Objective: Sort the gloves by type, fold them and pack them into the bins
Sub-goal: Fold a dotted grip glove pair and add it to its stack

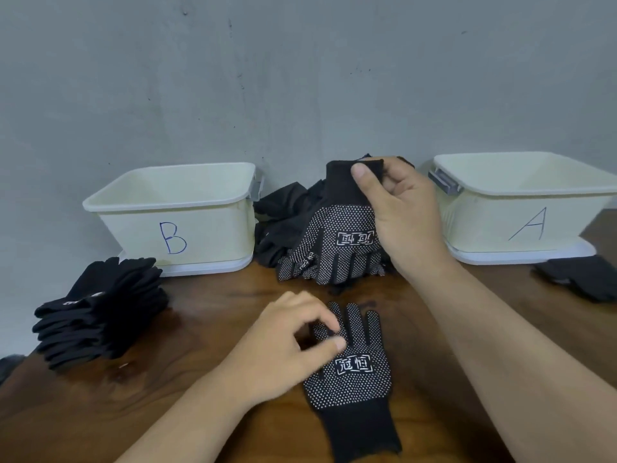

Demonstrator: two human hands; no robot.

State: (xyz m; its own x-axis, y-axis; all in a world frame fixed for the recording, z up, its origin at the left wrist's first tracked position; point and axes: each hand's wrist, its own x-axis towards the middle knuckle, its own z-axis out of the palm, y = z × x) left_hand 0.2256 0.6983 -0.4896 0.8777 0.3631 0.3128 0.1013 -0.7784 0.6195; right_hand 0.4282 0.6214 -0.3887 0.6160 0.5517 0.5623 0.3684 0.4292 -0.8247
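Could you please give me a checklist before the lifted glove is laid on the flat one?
1. Right hand pinches the lifted glove by its cuff: ok.
2. Left hand pinches the flat glove in place: ok.
3. Flat glove lies dotted side up: ok.
4. Both gloves match, dots and print: ok.
5. Lifted glove's tips clear of the pile: cannot tell.
6. Bin B or bin A for this type: cannot tell.
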